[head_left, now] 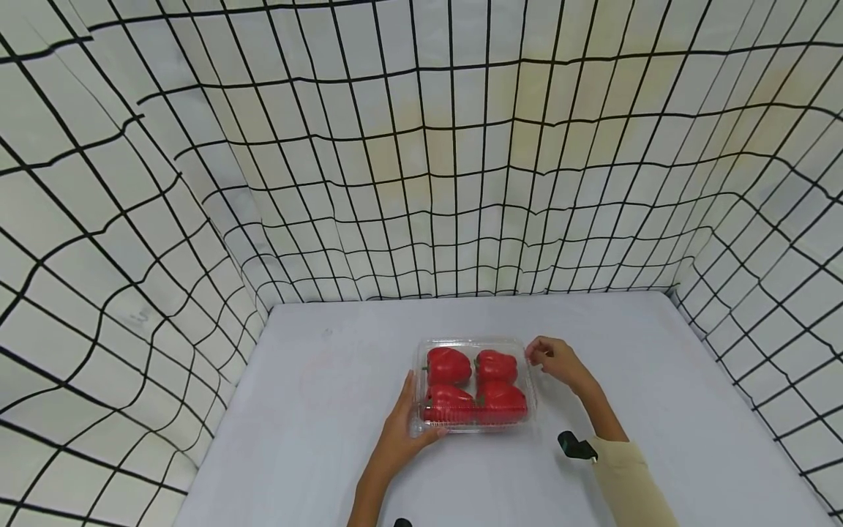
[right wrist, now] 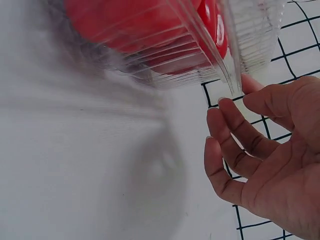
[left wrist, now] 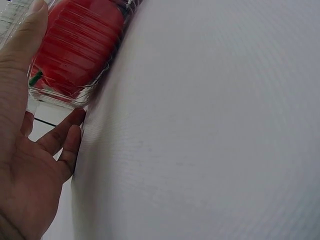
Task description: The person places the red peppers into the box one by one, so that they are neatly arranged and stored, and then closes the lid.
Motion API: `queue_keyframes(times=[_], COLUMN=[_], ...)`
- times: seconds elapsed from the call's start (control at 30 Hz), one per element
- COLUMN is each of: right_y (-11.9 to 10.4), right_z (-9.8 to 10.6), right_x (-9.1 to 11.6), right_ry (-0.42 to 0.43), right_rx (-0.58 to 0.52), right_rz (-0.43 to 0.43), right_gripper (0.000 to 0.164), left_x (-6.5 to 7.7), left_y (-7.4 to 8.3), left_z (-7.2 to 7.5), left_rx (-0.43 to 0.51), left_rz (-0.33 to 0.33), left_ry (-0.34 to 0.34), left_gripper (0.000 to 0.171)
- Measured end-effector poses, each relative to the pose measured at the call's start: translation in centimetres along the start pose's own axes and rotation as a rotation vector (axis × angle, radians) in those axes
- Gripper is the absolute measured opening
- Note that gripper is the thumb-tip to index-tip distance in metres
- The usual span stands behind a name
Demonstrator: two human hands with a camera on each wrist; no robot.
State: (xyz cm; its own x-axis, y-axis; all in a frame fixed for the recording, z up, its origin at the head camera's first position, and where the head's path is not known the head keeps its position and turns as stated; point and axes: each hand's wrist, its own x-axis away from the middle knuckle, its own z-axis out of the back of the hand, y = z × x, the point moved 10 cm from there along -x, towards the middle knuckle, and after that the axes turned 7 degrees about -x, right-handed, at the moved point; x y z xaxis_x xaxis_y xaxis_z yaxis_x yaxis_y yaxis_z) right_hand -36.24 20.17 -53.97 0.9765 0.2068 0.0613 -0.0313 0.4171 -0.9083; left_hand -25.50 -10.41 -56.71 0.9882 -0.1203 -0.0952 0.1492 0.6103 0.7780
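A clear plastic clamshell container [head_left: 476, 432] sits on the white table, its lid down over several red bell peppers [head_left: 449, 366]. My left hand [head_left: 398, 435] holds its front left corner, thumb along the front and fingers at the left side. In the left wrist view the thumb [left wrist: 25, 37] lies against the plastic, while the lower fingers are loosely bent beside the tabletop. At the container's far right corner is my right hand [head_left: 556, 360]. Up close, the curled right fingers [right wrist: 240, 127] and thumb pinch at the rim's corner [right wrist: 234, 87]; the index fingertip is partly hidden behind it.
The white tabletop [head_left: 316, 439] extends around the container. Black grid netting [head_left: 454, 176] over pale sheeting encloses the back and both sides. A dark wrist device [head_left: 576, 445] stands out beside the right sleeve [head_left: 628, 479].
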Motion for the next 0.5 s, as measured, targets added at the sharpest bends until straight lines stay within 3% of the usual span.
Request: queue_keyframes(times=[0.33,0.5], right_y=[-0.7,-0.5], right_z=[-1.1,-1.5], right_x=[2.0,3.3], right_ry=[0.010,0.047], right_rx=[0.050,0.059], right_rz=[0.055,0.044], right_gripper=[0.016,0.026], left_x=[0.3,0.4], left_y=[0.1,0.1], left_z=[0.0,-0.1], left_rx=[0.104,0.093], left_rz=[0.005,0.002], left_ry=[-0.002,-0.012], left_gripper=[0.114,0.113])
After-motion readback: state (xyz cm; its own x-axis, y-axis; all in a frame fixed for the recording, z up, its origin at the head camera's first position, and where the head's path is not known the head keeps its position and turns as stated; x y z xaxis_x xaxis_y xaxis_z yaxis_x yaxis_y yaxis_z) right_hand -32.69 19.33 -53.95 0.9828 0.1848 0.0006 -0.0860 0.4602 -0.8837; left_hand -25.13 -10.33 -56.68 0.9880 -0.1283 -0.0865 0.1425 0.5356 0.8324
